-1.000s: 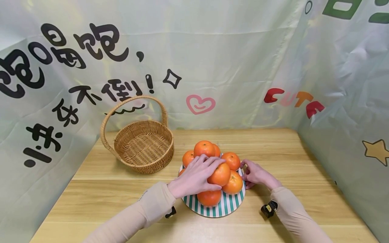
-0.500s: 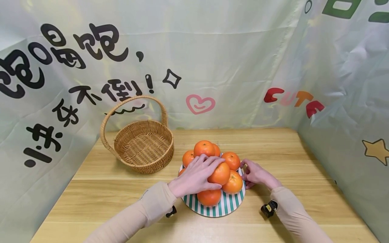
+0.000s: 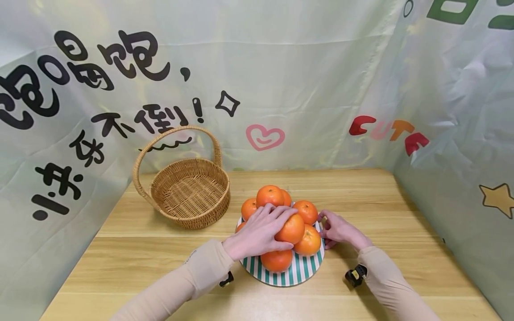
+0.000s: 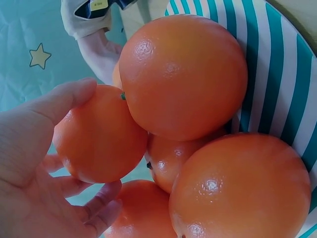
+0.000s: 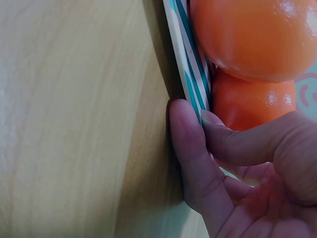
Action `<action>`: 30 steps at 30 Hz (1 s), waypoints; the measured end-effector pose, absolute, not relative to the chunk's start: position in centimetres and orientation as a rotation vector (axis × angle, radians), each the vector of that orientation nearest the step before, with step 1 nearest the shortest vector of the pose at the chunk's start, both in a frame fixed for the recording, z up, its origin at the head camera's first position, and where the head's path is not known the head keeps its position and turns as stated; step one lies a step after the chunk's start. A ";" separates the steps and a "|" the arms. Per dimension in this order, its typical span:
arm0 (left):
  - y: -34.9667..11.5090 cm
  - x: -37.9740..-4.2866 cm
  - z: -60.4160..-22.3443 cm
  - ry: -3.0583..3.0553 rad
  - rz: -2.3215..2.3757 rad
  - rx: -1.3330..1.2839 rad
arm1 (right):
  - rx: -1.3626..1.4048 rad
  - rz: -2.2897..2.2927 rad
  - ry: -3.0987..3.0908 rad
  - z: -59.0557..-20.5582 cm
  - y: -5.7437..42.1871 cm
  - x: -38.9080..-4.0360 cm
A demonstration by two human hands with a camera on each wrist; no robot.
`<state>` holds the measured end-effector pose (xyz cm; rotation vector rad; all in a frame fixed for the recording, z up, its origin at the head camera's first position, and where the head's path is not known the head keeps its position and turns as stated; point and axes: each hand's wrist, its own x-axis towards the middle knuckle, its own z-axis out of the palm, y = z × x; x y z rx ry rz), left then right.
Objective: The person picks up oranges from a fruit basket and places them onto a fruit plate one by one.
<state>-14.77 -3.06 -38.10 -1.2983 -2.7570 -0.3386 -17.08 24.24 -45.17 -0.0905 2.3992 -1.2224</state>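
Note:
Several oranges are heaped on a round plate [image 3: 288,278] with green and white stripes. My left hand [image 3: 257,232] reaches over the heap and holds the top orange [image 3: 291,230], its thumb on the near side and its fingers over the far side. In the left wrist view the thumb and curled fingers lie round that same orange [image 4: 101,139], which touches its neighbours. At the plate's right side, my right hand [image 3: 342,230] pinches the rim. The right wrist view has the thumb above the rim and the forefinger beneath it. The left hand hides part of the heap.
A wicker basket [image 3: 204,221] with a tall arched handle stands on the wooden table [image 3: 349,189], behind and left of the plate. Nothing is seen inside it. Pale printed cloth [image 3: 313,80] rises at the table's back and sides.

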 end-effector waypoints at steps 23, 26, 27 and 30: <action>-3.2 -14.7 -38.4 -2.756 -0.391 -1.294 | -0.084 -1.223 2.400 -45.2 24.2 -17.1; -3.2 -14.7 -38.5 -2.753 -0.388 -1.292 | -0.092 -1.235 2.402 -45.3 24.2 -17.1; -3.2 -14.7 -38.5 -2.750 -0.386 -1.291 | -0.096 -1.242 2.402 -45.3 24.2 -17.1; -3.2 -14.7 -38.5 -2.750 -0.395 -1.294 | -0.104 -1.251 2.404 -45.4 24.2 -17.0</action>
